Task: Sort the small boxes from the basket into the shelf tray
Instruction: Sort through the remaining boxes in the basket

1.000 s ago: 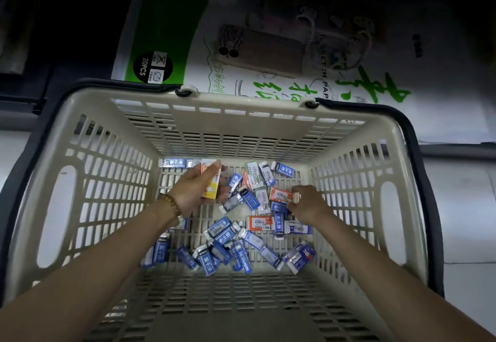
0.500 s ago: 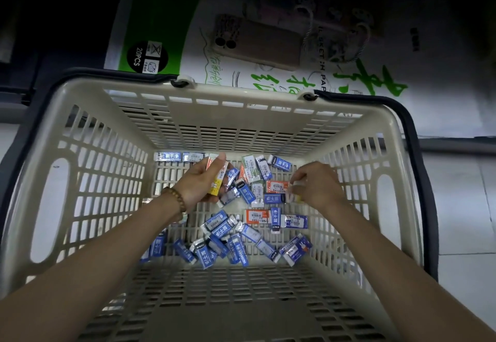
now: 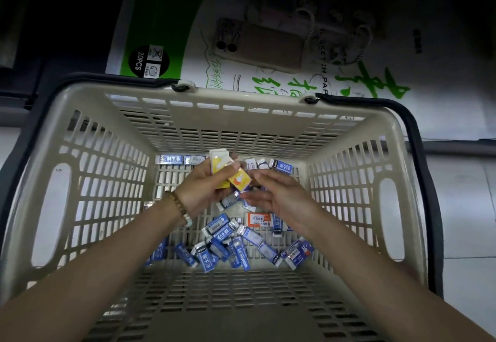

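Centrally, left hand (image 3: 204,192) gripping yellow boxes (image 3: 239,179), right hand (image 3: 285,200) loose-fingered just beside, basket (image 3: 241,105) walls well apart

Beige slotted basket (image 3: 88,159), dark rim; small boxes (image 3: 220,237) mostly blue-white, held ones (image 3: 239,179) seemingly yellow

- Both forearms were extended forward from the lower corners and angled in toward each other.
- Left hand (image 3: 204,191) was turned palm-inward, with fingers and thumb curled round a few small boxes (image 3: 239,179).
- Right hand (image 3: 287,199) was held just beside it, fingers loosely straightened toward the left hand, nothing gripped.
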